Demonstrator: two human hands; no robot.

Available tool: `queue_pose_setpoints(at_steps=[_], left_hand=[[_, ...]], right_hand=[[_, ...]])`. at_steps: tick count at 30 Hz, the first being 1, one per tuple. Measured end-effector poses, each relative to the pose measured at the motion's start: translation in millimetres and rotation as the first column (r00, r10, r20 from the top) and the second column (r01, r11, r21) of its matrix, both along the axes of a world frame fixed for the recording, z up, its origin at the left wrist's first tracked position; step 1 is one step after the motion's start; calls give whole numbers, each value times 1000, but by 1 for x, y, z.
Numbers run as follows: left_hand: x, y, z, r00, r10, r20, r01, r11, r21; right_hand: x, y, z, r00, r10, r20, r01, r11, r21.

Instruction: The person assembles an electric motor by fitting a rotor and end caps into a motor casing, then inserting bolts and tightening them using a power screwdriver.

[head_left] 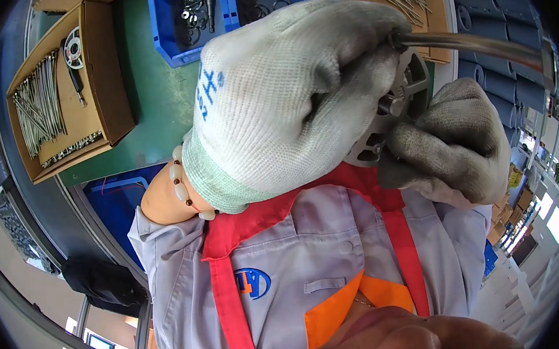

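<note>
My left hand [300, 101], in a white knit glove with blue print, is closed around the end of a metal rod [472, 41], which runs off to the right. Below that fist, a grey metal wheel-like part [414, 78] with cut-out openings and a central stud [390, 105] is partly covered by both gloves. My right hand [461, 140], in a dirtier grey-white glove, has its fingers curled against the part's right and lower side. The left glove hides much of the part and whatever lies inside the fist.
On the green table [155, 99], a cardboard box [107, 70] of metal rods stands at left. A blue bin [175, 55] of rings and small parts sits at top centre. Another cardboard box [437, 4] with rods is at upper right. Dark rolled or tubular items [511, 31] lie beyond.
</note>
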State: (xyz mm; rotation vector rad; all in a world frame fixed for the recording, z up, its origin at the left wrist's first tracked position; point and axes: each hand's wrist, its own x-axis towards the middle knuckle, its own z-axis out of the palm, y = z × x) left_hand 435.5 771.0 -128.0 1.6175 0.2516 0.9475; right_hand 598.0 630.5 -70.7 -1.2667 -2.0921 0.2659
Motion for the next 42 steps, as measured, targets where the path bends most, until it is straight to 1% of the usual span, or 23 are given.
queue_pose_setpoints(at_steps=[1,3,7,9,13,15,16,19,20,21,22,24,25,26,31,32,34,36,37,38,39,40,42], left_hand=[[1,2,0,1000,5,-4,-5,1000,-3],[3,7,1,985,81,153,-116,965,236],[3,6,0,985,69,159,-104,968,226],[3,5,1,990,74,123,-98,973,210],[-1,5,5,986,98,138,-127,967,220],[-12,5,16,972,-136,-190,138,990,-6],[-12,4,17,973,-135,-188,138,990,1],[-13,5,19,965,-157,-209,149,988,-50],[-13,10,16,971,-160,-179,171,984,49],[-15,10,24,945,-178,-276,179,984,-23],[-14,11,25,947,-151,-284,164,986,21],[-11,10,23,942,-117,-315,102,993,-65],[-9,10,23,943,-103,-316,88,994,-61],[-13,3,24,942,-114,-316,83,990,-111],[-10,3,28,950,-105,-294,95,994,-48],[-11,3,29,947,-101,-306,92,995,-42],[-12,3,33,941,-99,-324,93,995,-36],[-11,4,35,935,-113,-335,95,993,-70],[-13,6,36,935,-110,-338,94,994,-64],[-17,8,37,898,-148,-415,119,988,-96],[-20,10,37,853,-187,-487,140,981,-132],[-21,9,34,853,-184,-488,136,982,-132],[-20,7,21,886,-380,-266,259,881,-397]], right_hand=[[2,0,1,1000,5,-4,-5,1000,-3],[4,0,5,999,42,24,-40,996,-79],[1,-2,7,998,35,42,-29,990,-138],[-1,-2,-2,1000,-3,3,3,1000,-29],[-3,4,4,1000,2,25,-2,1000,-6],[-7,6,14,987,-27,158,29,1000,-10],[-7,6,17,987,-28,161,29,1000,-4],[-2,9,27,977,3,212,25,992,-127],[1,10,30,976,16,218,20,987,-162],[-2,16,24,993,-58,107,72,989,-129],[4,16,20,997,-24,69,36,984,-172],[3,22,21,997,36,64,-28,991,-128],[2,21,18,994,39,100,-31,996,-82],[-3,13,15,995,11,99,-4,998,-66],[1,20,22,996,-45,75,46,999,-11],[9,22,25,998,-58,-23,59,996,73],[19,26,47,920,-224,-321,198,974,-110],[5,47,52,908,-219,-357,222,974,-33],[6,55,41,974,-136,-180,150,986,68],[4,54,42,976,-130,-173,129,992,-17],[6,55,40,979,-123,-164,124,992,-4],[8,56,37,981,-117,-154,119,993,4],[11,55,39,988,-113,-107,109,993,-46]])
